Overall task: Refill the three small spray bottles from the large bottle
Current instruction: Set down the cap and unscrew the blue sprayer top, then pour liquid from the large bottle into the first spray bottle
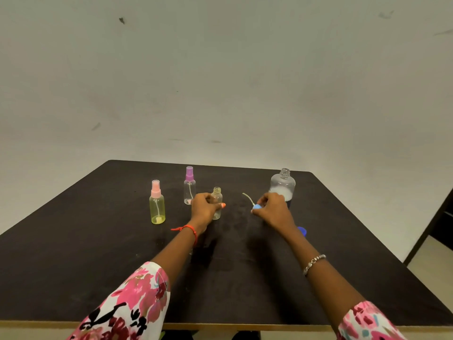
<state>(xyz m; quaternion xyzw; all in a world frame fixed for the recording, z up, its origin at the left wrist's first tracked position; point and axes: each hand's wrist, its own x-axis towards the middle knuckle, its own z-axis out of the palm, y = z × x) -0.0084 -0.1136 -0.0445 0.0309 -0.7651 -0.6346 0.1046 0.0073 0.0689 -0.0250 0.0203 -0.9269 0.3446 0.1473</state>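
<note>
Left hand grips an uncapped small bottle upright mid-table. Right hand pinches its blue sprayer, tube pointing far-left. Large bottle stands open, far right. Pink-capped bottle and purple-capped bottle stand left. No writing is legible.

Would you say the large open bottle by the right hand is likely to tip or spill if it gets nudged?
The large bottle looks squat and broad, so it probably resists tipping. It appears only partly filled, so likely light enough to slide. With its neck uncapped, a hard knock from the right hand could spill it.
</note>
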